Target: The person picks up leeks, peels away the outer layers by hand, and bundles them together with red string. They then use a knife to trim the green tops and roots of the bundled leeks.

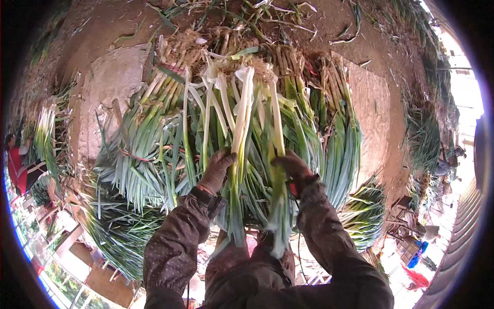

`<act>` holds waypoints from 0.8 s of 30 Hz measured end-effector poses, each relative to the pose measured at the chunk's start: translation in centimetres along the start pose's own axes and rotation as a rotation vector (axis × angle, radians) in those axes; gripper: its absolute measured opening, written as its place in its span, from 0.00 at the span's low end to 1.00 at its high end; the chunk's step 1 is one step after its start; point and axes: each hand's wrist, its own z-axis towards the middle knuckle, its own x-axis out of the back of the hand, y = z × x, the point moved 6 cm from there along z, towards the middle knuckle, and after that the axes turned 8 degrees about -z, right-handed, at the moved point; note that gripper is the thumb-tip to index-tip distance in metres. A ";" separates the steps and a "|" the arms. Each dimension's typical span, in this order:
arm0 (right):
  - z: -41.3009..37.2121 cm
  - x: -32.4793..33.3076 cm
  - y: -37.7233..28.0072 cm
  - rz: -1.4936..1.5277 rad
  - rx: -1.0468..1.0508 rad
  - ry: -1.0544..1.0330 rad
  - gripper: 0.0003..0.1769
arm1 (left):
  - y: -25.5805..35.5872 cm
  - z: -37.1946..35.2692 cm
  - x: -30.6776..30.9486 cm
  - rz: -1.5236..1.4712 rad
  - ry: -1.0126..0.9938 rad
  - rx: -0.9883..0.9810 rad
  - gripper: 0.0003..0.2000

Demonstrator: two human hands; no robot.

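Both my hands wear dirty work gloves and reach forward into a heap of green onions (170, 149). My left hand (216, 170) grips a long green onion stalk (242, 123) with a white shank and pale roots at its far end. My right hand (293, 167) is closed around another stalk (277, 129), white above my fist and green below it. Both stalks point away from me, their leaves hanging down towards my lap. Brown patterned sleeves cover my arms.
Tied bundles of green onions (329, 139) lie stacked on bare soil (370, 103), roots pointing away. More bundles (365, 216) lie at the right and at the left (46, 134). A person in red (18, 165) sits far left. Another person (445, 165) works far right.
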 end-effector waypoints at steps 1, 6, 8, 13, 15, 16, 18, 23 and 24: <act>-1.7 0.9 0.7 -0.040 -0.037 -0.004 0.29 | 1.1 -0.2 -0.5 0.007 -0.004 -0.034 0.18; -6.1 1.7 1.5 0.055 -0.001 -0.131 0.26 | 3.5 -1.3 -3.8 -0.171 -0.144 -0.017 0.21; -6.1 1.5 -1.0 0.009 0.041 -0.079 0.26 | 3.2 -0.7 -5.2 -0.125 -0.170 -0.074 0.18; -12.5 4.6 -13.5 0.121 0.246 0.103 0.21 | 7.2 -1.1 -7.3 0.173 -0.132 -0.070 0.14; -14.4 6.1 -16.0 0.151 0.307 0.160 0.18 | 9.4 -1.1 -8.9 0.104 -0.134 -0.152 0.12; -14.6 6.8 -16.9 0.120 0.320 0.214 0.17 | 9.8 -0.7 -9.6 0.097 -0.154 -0.223 0.12; -11.7 9.6 -16.6 -0.440 0.302 0.296 0.21 | 9.4 0.8 -11.1 0.096 -0.221 -0.329 0.11; -11.1 12.9 -12.7 -0.599 0.424 0.379 0.22 | 6.6 -1.3 -15.5 -0.084 -0.064 -0.314 0.12; -11.0 13.5 -11.0 -0.620 0.363 0.402 0.22 | 5.7 -1.9 -16.3 -0.090 -0.016 -0.318 0.12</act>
